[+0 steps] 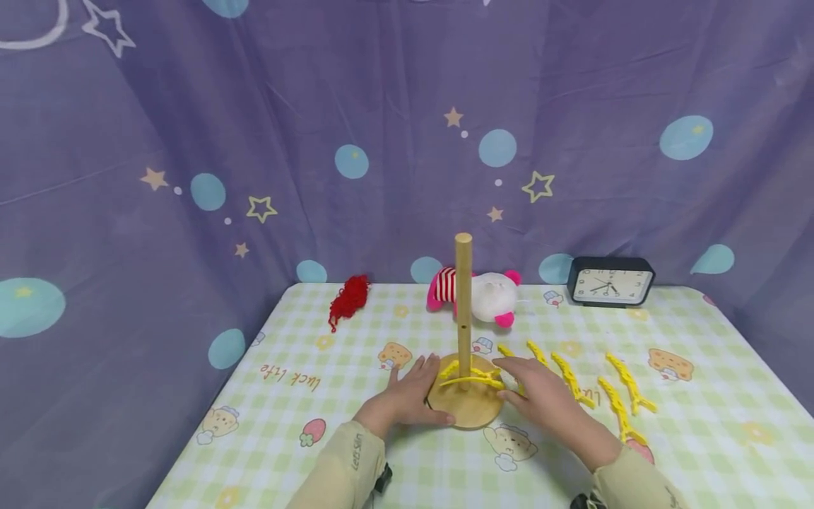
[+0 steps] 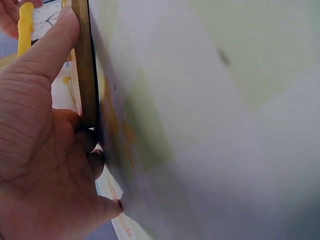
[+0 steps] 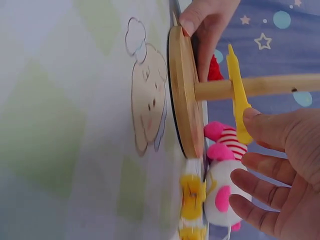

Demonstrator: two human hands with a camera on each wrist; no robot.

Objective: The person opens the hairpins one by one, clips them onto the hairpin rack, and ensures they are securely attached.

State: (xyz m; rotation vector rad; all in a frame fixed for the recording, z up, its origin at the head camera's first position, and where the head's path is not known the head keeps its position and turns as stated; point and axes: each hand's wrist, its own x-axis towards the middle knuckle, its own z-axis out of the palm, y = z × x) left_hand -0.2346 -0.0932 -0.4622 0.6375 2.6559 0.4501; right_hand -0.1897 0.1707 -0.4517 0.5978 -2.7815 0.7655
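A round wooden base (image 1: 467,408) carries an upright post (image 1: 464,297). My left hand (image 1: 410,399) grips the base's left side, thumb over its rim; the left wrist view shows the thumb (image 2: 55,47) against the disc's edge (image 2: 86,65). A yellow clip (image 1: 473,382) lies across the post just above the base, one arm on either side of it. My right hand (image 1: 543,399) pinches the clip's right end. In the right wrist view the clip (image 3: 237,90) crosses the post (image 3: 270,85), thumb on its end, the other fingers of the hand (image 3: 295,175) spread loosely.
Several yellow clips (image 1: 617,406) lie right of the base, some partly behind my right hand. A white and pink plush toy (image 1: 492,297) lies behind the post, red yarn (image 1: 350,300) at the back left, and a black clock (image 1: 610,281) stands at the back right.
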